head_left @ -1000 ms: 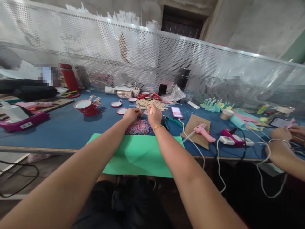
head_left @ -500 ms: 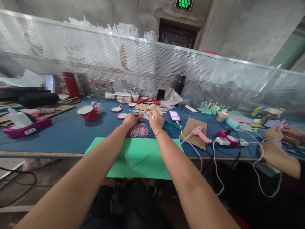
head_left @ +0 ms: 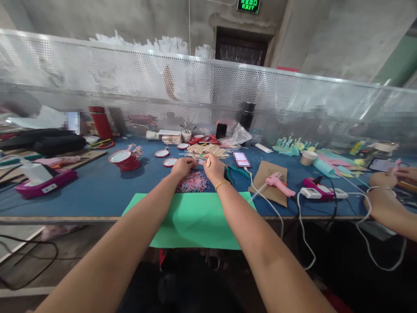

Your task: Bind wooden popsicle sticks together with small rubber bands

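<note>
Pink-and-blue strings lay beside my curled left hand and right hand, probably for easy reach; I couldn't tell what either held.

This looks like a craft workshop: a long blue workbench carries a pink glue gun, pliers, a power strip and wooden sticks, before a perforated metal screen and rough concrete wall.
</note>
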Demonstrator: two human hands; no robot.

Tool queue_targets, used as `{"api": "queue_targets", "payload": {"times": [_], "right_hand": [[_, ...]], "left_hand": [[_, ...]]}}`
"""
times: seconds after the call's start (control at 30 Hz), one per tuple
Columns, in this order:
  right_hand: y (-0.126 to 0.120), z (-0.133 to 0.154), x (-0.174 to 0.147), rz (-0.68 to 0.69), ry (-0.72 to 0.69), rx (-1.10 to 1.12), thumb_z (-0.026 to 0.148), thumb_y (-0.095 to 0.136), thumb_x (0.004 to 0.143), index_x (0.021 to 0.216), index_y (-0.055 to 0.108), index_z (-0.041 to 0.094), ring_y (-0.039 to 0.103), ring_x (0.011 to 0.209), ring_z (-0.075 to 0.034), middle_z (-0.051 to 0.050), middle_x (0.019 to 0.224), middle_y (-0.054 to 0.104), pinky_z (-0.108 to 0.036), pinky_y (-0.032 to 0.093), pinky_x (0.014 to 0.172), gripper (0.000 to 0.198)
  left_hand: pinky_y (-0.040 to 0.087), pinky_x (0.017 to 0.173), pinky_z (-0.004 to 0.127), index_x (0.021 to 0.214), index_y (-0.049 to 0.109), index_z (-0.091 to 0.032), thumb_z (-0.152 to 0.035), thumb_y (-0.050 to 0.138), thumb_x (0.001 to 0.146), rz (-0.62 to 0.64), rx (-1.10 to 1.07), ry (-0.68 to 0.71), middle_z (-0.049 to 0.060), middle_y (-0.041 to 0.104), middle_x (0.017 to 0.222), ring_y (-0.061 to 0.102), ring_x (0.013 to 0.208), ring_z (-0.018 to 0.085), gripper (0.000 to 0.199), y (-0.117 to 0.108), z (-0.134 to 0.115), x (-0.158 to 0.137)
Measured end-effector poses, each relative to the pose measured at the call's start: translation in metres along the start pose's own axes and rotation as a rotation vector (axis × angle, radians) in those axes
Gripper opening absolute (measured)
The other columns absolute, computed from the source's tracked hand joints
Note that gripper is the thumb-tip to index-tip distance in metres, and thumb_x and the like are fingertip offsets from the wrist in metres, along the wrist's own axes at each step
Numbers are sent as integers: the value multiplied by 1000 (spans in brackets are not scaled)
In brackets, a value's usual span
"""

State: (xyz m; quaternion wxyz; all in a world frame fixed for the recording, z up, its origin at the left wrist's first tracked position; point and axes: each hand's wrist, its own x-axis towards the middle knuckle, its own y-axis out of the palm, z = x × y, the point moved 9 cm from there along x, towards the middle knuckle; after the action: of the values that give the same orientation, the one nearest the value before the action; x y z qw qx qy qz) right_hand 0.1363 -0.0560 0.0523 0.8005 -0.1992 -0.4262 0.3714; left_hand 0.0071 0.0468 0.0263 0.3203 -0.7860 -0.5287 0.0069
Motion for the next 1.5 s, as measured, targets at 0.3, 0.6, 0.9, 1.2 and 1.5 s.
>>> {"api": "queue_targets", "payload": {"times": [0.3,0.6,0.9,1.2,1.5], "right_hand": [[0,0,1,5,-16,-7,25,49,87,103,61,28,65,89,-16,2,90,71,-28,42,83,20],[2,4,-2,-13,-66,48,29,57,83,103,60,27,64,88,-16,3,90,71,-27,42,79,20],[2,8,-2,9,-60,71,27,58,81,101,60,27,64,87,-16,3,90,70,-28,41,80,20],[0,14,-4,8,-87,73,27,58,82,104,59,26,64,87,-16,3,89,70,-27,41,81,22],[0,15,-4,22,-74,42,23,52,84,105,59,26,63,86,-15,3,88,70,-26,41,80,22]], "left_hand": [[44,67,27,65,70,-18,-36,56,73,-18,116,57,3,71,72,62,69,17,24,-6,-16,-6],[34,54,24,66,70,-17,-39,58,75,-155,79,91,1,65,63,52,58,13,27,-25,-24,-6],[35,54,24,63,67,-17,-46,61,74,-153,-19,89,1,63,60,49,54,12,32,-21,-17,-1],[37,55,23,69,65,-15,-57,65,66,-241,-278,-40,5,67,68,52,58,12,43,-30,-6,0],[39,58,24,66,68,-17,-46,57,74,-105,61,64,3,67,66,55,62,14,32,-23,-10,-2]]}}
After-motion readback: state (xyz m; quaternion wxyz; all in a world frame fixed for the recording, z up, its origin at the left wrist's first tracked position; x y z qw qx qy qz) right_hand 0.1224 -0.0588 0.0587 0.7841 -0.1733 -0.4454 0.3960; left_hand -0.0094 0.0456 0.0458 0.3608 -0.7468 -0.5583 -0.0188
